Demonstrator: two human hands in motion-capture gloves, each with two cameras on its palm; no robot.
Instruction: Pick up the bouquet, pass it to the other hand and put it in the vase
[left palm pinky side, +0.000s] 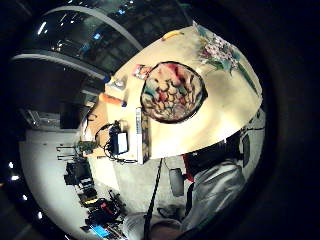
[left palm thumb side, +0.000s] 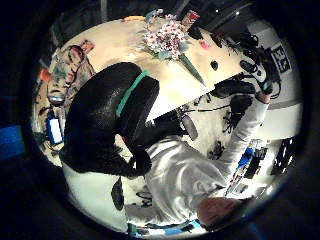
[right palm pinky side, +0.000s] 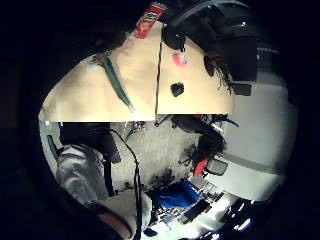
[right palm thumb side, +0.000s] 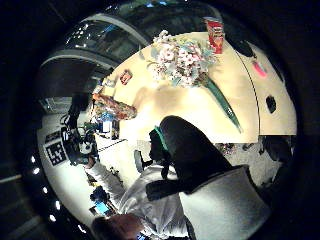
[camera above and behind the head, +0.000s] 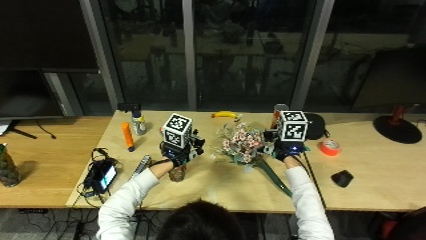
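My right hand (camera above and behind the head: 287, 149), fingers unclear, hovered beside the pink-and-white flower bouquet (camera above and behind the head: 241, 142); grasping its green stem suited best.

Bouquet (camera above and behind the head: 241, 142) lies on the table (camera above and behind the head: 219, 192) at centre, stems (camera above and behind the head: 274, 180) running toward the near right. Vase (camera above and behind the head: 177, 173) stands left of it, under the left hand (camera above and behind the head: 176, 152). Right hand (camera above and behind the head: 285, 148) is just right of the blossoms. Banana (camera above and behind the head: 225, 114) lies behind the bouquet at the far edge. Tape roll (camera above and behind the head: 329, 147) sits further right, with a small object (camera above and behind the head: 341, 178) nearer than it. A tube (camera above and behind the head: 126, 136) and phone (camera above and behind the head: 106, 175) lie left.
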